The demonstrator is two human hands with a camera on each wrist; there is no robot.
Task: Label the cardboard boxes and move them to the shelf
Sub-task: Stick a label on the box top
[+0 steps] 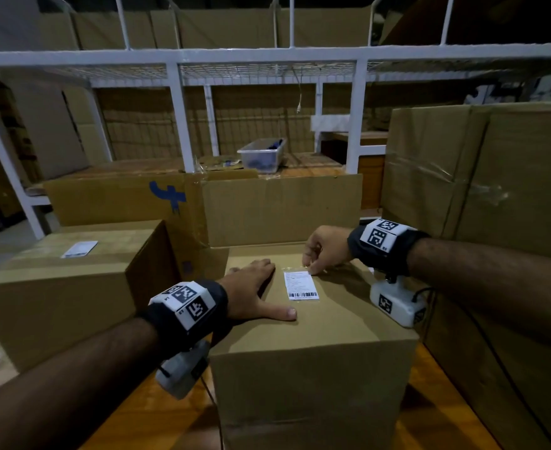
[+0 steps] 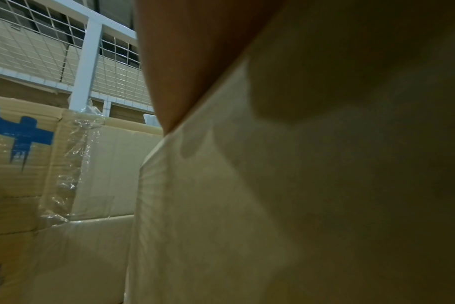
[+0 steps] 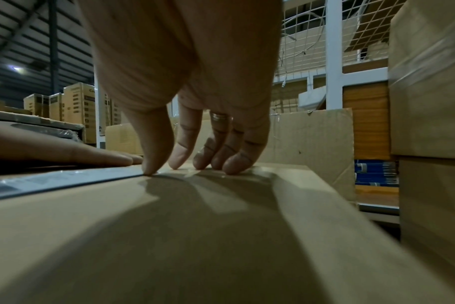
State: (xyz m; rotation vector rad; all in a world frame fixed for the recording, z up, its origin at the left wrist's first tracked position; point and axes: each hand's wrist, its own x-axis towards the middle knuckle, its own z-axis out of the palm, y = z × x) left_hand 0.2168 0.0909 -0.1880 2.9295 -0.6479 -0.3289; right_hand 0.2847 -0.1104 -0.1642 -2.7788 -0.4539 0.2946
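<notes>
A tall cardboard box [image 1: 313, 368] stands in front of me with a white barcode label [image 1: 301, 285] on its top. My left hand [image 1: 258, 287] lies flat on the box top just left of the label, fingers straight and thumb spread. My right hand [image 1: 314, 263] points its fingers down at the label's far right corner. In the right wrist view the thumb tip [image 3: 149, 169] presses the label [image 3: 52, 181] at its edge while the other fingers [image 3: 234, 162] touch the cardboard. The left wrist view shows only the palm [image 2: 185, 61] on the box's side [image 2: 247, 205].
A lower box [image 1: 72, 287] with its own label [image 1: 79, 249] sits to the left. Open cartons [image 1: 267, 209] stand behind, large taped boxes [image 1: 495, 190] at right. A white wire shelf [image 1: 267, 56] spans the back, with a clear plastic bin [image 1: 261, 154] on it.
</notes>
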